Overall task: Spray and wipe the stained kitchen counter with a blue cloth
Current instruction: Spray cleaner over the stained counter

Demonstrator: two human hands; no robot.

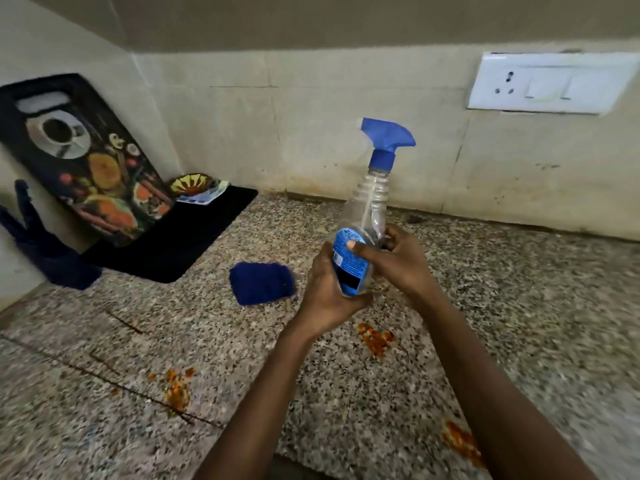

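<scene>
Speckled granite counter [104, 341] runs under a beige tiled wall. Far left of the hands, 1 printed cutting board [86, 157] leans on the wall above a black mat [180, 244]. Just left of the left hand [327, 292] lies 1 blue cloth [261, 282], flat on the counter. Both hands grasp 1 clear spray bottle [363, 223] with a blue trigger, tilted, seemingly almost empty: the left hand grips its base, the right hand [398, 261] wraps its labelled middle. Below and beside the hands sit 3 orange stains [375, 337]. Up right, 1 white socket plate [550, 83].
</scene>
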